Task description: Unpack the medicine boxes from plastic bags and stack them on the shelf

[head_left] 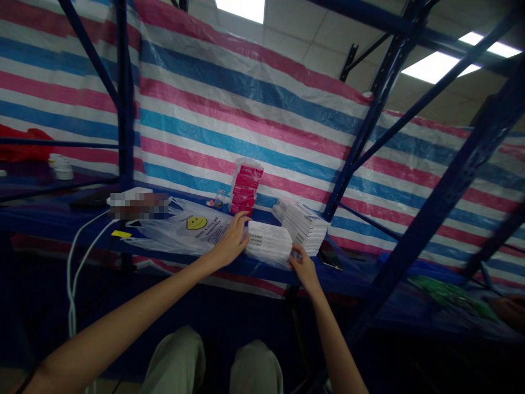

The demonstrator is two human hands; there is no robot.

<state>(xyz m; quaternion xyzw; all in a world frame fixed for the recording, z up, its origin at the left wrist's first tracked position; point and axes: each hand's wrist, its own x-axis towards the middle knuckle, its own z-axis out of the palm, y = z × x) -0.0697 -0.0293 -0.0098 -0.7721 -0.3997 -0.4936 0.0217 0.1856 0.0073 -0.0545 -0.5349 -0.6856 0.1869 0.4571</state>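
Note:
A short stack of flat white boxes [268, 243] with small printed labels stands at the front of the blue shelf [348, 273], and clear plastic seems to cover its lower part. My left hand [233, 239] presses against the left end of this stack, fingers stretched along its edge. At the opposite end, my right hand [304, 269] grips the near right corner between thumb and fingers. Just behind, a taller stack of similar white boxes [305, 227] rises. Left of my left hand lies a plastic bag [176, 227] with a yellow smiley face.
A pink package [246, 189] stands behind the stacks. A phone [330, 257] lies to the right. White cables [71, 273] hang at the left. Blue rack posts [365, 131] flank the shelf. At far right, another person's hand [508, 309] is near green material [451, 295].

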